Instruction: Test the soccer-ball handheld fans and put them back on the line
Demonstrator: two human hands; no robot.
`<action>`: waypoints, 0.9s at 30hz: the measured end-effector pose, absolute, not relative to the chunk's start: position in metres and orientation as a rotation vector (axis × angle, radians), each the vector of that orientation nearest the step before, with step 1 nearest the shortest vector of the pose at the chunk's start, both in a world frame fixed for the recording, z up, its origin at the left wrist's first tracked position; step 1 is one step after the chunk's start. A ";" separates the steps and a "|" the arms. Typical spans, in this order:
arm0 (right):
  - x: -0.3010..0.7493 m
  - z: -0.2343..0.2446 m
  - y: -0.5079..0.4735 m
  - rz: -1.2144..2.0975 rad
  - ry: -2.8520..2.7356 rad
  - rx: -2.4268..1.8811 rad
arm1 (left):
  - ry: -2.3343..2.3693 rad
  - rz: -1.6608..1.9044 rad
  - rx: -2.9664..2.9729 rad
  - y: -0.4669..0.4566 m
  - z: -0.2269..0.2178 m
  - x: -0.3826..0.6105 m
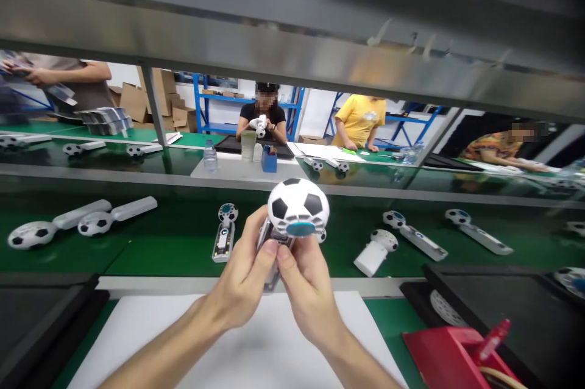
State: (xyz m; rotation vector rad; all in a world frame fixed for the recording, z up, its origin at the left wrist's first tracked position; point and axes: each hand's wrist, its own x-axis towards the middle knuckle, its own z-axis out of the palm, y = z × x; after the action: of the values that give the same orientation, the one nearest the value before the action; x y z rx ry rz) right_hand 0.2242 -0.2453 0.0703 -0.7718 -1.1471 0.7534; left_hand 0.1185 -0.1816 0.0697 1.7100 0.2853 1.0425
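Left hand: the left hand [242, 282] grasps the handle from the left, thumb on its front face.
Right hand: the right hand [311, 285] grasps the same handle from the right, its thumb beside the left thumb.
Held unit: a handheld unit with a white ball-shaped head [299, 200] patterned with black pentagons, a blue oval on its lower front, and a grey, partly clear handle [272, 280]; located at frame centre, raised above the counter.
Work status: head and handle are together. The unit is not yet set down, so handling appears unfinished; fingers hide most of the handle, and any remaining step cannot be determined.
Work area: a flat white sheet [228, 352] on the green counter [384, 316], lower centre.
Red holder: a red box [434, 352] with a red pen [493, 340], lower right.
Trays: a black tray at lower left [41, 316], another [516, 310] at lower right.
Green belt: a glossy green belt [173, 249] across mid-frame, carrying similar units [223, 236] left and right.
Far side: co-workers, upper frame; one in a yellow shirt [359, 117].
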 end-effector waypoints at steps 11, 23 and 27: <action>0.217 0.083 -0.265 0.743 -1.088 -0.883 | 0.254 1.051 1.887 -0.187 0.065 0.108; 0.229 0.087 -0.258 0.840 -1.173 -0.766 | 0.274 1.106 1.950 -0.184 0.076 0.105; 0.230 0.086 -0.256 0.811 -1.139 -0.824 | 0.295 1.070 1.930 -0.181 0.077 0.106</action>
State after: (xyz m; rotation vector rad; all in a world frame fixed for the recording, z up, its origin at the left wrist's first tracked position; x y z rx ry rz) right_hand 0.2302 -0.2556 0.0855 -0.8243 -1.1391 0.8109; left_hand 0.1058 -0.1808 0.0769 1.9303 0.2954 1.0701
